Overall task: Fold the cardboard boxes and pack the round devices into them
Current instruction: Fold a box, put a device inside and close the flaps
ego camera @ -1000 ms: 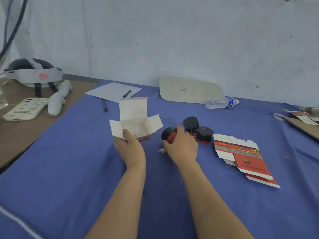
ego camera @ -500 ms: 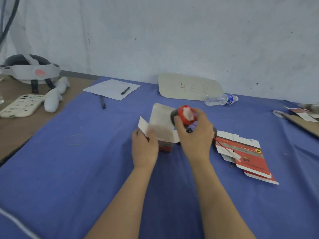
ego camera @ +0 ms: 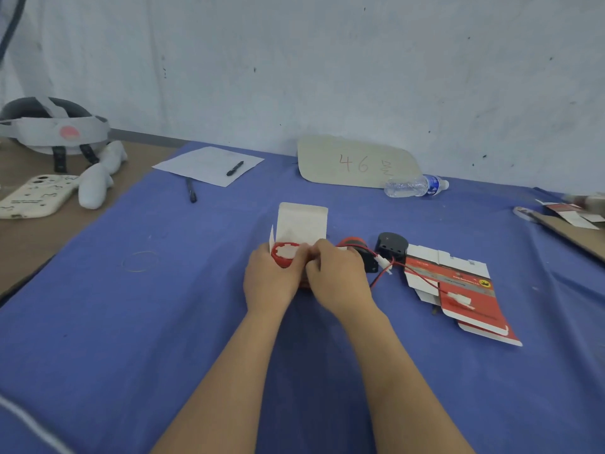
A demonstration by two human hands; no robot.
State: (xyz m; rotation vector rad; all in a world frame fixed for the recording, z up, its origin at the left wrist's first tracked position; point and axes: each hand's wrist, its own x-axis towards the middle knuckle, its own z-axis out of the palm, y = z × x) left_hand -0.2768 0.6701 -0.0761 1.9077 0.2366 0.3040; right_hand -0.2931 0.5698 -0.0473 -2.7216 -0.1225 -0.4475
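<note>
Box [ego camera: 302, 222] base hidden; right-edge clutter [ego camera: 576, 209] blurred

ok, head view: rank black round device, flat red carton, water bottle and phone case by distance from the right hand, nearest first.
From the right hand, at the open box:
1. black round device, just to its right.
2. flat red carton, further right.
3. water bottle, at the back, to the right.
4. phone case, far left.

Right of the box [ego camera: 302, 222], passage is blocked by a red device [ego camera: 352, 241], a black device [ego camera: 391, 245], trailing wires [ego camera: 422, 276] and a flat carton [ego camera: 471, 299]. Leftward, open counter [ego camera: 196, 306] is broken only by a ring [ego camera: 140, 261].
</note>
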